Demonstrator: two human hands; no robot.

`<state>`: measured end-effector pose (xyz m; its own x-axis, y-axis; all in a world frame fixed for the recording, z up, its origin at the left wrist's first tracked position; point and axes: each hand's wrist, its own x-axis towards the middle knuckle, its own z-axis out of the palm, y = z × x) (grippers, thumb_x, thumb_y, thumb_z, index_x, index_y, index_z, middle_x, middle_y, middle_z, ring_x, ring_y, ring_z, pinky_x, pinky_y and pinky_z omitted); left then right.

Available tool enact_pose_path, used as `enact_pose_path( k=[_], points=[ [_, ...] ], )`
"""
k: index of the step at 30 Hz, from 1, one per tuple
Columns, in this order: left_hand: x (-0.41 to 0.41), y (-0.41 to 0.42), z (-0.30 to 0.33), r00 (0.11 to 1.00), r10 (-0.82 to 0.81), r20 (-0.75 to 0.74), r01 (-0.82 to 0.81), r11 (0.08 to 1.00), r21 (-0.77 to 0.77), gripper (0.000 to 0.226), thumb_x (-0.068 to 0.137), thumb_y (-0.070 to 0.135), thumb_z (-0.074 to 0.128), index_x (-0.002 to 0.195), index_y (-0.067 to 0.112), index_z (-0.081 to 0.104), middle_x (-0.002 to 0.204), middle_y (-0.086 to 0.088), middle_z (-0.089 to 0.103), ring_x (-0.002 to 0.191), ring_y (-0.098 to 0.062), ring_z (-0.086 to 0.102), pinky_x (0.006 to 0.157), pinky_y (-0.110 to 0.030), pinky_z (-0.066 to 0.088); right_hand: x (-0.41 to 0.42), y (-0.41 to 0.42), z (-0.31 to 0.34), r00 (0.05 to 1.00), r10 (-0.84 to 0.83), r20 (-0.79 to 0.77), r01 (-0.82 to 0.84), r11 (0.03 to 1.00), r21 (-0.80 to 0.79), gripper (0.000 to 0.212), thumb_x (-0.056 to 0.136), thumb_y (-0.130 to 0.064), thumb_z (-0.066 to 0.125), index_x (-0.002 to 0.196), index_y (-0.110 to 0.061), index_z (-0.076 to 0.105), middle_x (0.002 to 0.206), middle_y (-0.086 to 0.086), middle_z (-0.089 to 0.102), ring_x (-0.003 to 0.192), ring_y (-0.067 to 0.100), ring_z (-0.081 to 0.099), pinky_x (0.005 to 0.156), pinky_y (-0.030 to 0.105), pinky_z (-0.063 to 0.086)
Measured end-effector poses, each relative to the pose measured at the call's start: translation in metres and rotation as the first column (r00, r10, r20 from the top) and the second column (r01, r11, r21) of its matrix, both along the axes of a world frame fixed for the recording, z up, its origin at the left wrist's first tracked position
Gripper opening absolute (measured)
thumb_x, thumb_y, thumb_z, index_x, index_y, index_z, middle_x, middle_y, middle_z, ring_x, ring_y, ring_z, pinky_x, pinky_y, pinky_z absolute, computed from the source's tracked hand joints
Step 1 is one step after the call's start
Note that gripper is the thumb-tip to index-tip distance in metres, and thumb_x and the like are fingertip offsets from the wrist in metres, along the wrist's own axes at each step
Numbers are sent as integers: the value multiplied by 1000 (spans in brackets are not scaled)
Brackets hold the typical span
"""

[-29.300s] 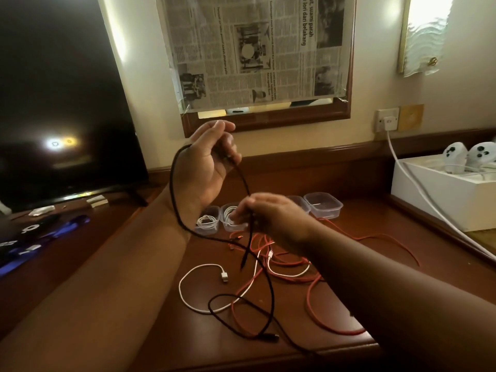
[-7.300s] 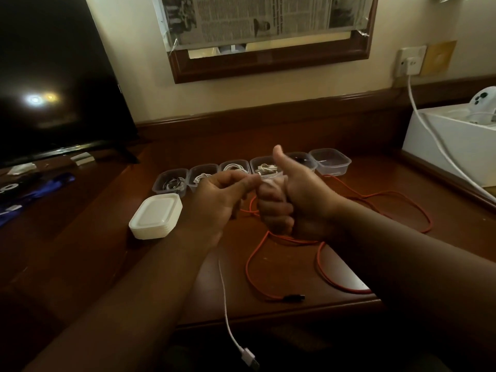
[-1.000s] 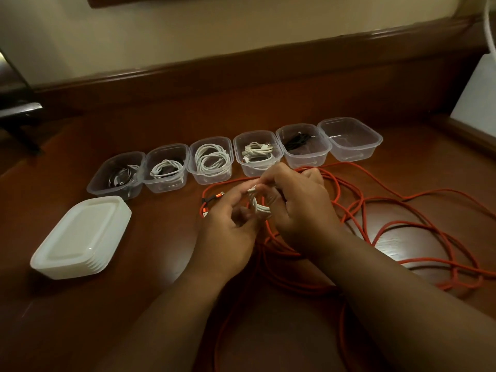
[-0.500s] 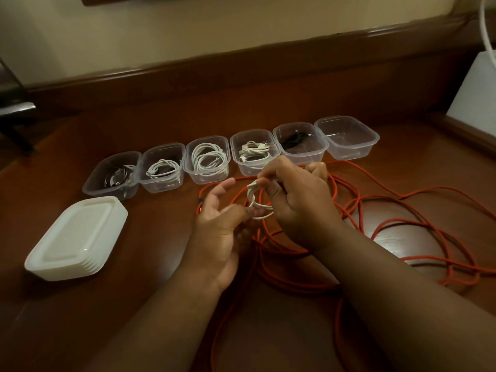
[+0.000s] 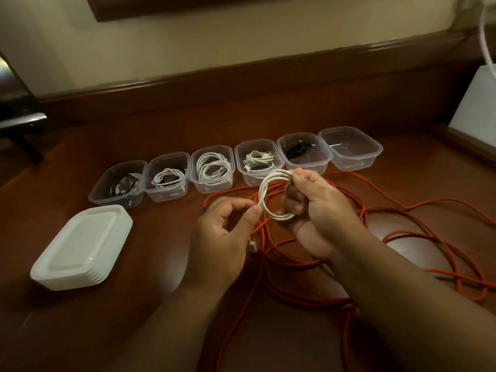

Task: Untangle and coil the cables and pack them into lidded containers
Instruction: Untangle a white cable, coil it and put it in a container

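Observation:
My right hand [image 5: 319, 213] grips a small coil of white cable [image 5: 265, 194], held upright above the table. My left hand [image 5: 225, 234] pinches the coil's left side with thumb and forefinger; a white plug [image 5: 252, 247] hangs below it. A long red cable [image 5: 402, 237] sprawls in loops on the table under both hands. Behind stands a row of clear containers: several hold coiled cables, and the far-right container [image 5: 351, 149] looks empty. A stack of white lids [image 5: 80, 248] lies at the left.
The brown wooden table [image 5: 80, 331] has a raised back rail [image 5: 241, 76]. A white box [image 5: 477, 103] stands at the right edge with a white cord [image 5: 485, 36] running up the wall. A dark stand [image 5: 18, 124] sits at far left.
The white coil has been lifted a little and turned so its ring faces me. My left hand went from an open palm under it to pinching its left side.

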<state>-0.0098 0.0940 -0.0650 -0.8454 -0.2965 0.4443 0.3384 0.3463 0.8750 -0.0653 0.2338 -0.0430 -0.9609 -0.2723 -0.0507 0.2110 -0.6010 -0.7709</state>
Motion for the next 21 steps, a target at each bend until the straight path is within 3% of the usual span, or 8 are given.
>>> enact_pose_path(
  k=[2,5,9,12,15,17,19,21],
  points=[
    [0,-2,3,998,55,29,-56,998,38,12,78,39,76,77,27,74,82,2,72,75,-8,68,69,-24,55,1,0,-1,996,87,34,-82,989,-121,20,101,-21,44,88,-11,54,54,-6,36,43,5,32,61,27,31],
    [0,1,7,982,13,188,-78,935,346,21,65,47,74,69,26,75,62,1,68,56,-11,62,64,-38,56,4,0,0,985,174,7,-170,965,-202,23,90,-26,51,103,-7,50,57,-5,38,48,6,40,64,26,36],
    [1,13,10,978,-48,201,-80,810,581,21,74,36,68,68,17,77,73,-6,74,64,-12,69,61,-24,54,11,-5,-1,987,154,-45,-159,972,-171,21,91,-20,52,109,-8,52,64,-2,53,62,12,58,60,26,51],
    [4,17,11,971,-142,192,-18,759,651,20,76,28,68,80,10,76,83,-9,76,74,-12,70,66,-18,55,10,-7,-5,994,69,-79,-75,993,-86,11,91,-16,54,97,-7,55,69,2,61,66,14,64,60,28,56],
    [5,16,9,959,-197,206,-4,712,702,15,72,20,71,82,10,76,87,-9,76,78,-13,72,67,-19,57,8,-6,-7,984,-3,-179,19,996,89,20,80,-22,62,93,-8,58,72,4,65,70,17,64,69,35,57],
    [4,12,7,952,-227,207,-9,652,758,18,73,19,69,86,9,75,92,-12,76,83,-18,72,69,-23,59,8,-6,-10,963,-28,-270,98,964,246,15,83,-18,66,94,-9,61,77,8,65,74,20,63,73,38,57],
    [4,9,8,949,-245,199,-6,617,787,21,75,20,67,91,7,74,94,-13,75,86,-19,73,69,-25,59,7,-6,-12,935,-56,-350,191,911,365,7,88,-11,67,93,-10,61,82,12,67,73,19,66,69,31,58],
    [4,8,7,943,-276,184,10,578,816,21,77,20,66,92,7,73,93,-12,75,86,-18,73,69,-25,59,5,-7,-14,899,-65,-434,282,842,459,7,90,-11,68,93,-11,62,86,15,70,79,27,69,72,38,59]
  ],
)
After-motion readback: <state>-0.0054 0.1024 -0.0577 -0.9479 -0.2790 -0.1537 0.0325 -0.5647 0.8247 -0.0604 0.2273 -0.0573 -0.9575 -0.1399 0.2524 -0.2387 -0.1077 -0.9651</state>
